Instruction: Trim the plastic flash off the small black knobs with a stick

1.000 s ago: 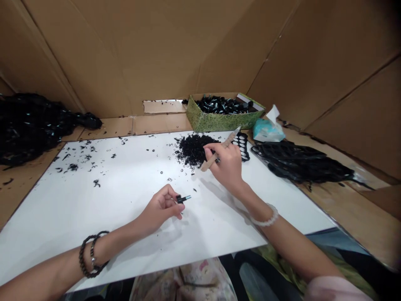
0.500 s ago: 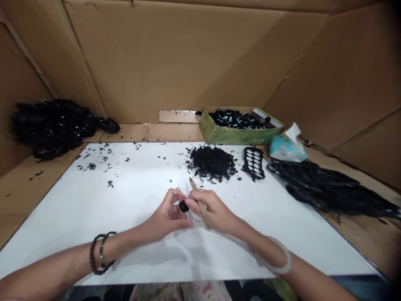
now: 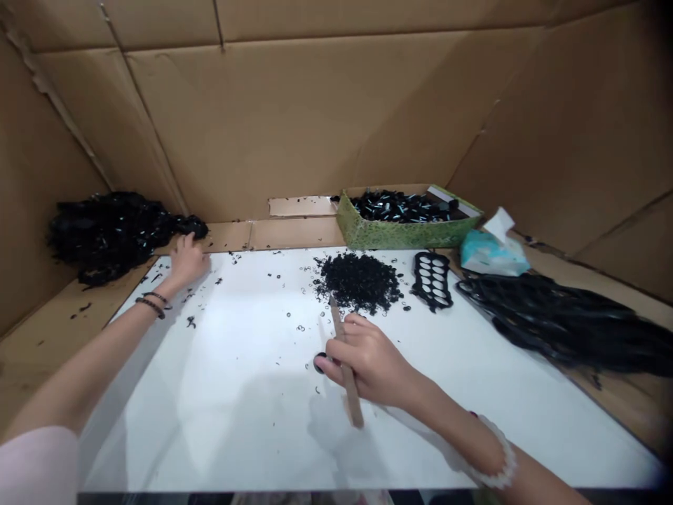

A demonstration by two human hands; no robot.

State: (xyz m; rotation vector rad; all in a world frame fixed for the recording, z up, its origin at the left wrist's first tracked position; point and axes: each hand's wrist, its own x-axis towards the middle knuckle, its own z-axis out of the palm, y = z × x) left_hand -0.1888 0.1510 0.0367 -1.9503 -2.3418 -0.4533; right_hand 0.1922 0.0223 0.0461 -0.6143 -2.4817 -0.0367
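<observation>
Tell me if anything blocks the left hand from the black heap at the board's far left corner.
Nothing visible does. The left hand rests at the far edge of the white board, with its fingertips at or almost at the black heap; I can't tell if they touch. The only things nearby are small black bits, lying behind the hand.

A matte white sheet (image 3: 221,428) is speckled with black and carries a heap of small black rings (image 3: 358,283). Behind it stands a low box (image 3: 404,236) patterned in mottled green and gold. Beside that lies a turquoise-and-white tissue packet (image 3: 491,261). A black plate with oval holes (image 3: 432,280) shows white through them. A pale tan wooden stick (image 3: 347,372) crosses the white, near a white beaded bracelet (image 3: 499,456). Plain brown cardboard walls (image 3: 294,119) rise behind.
</observation>
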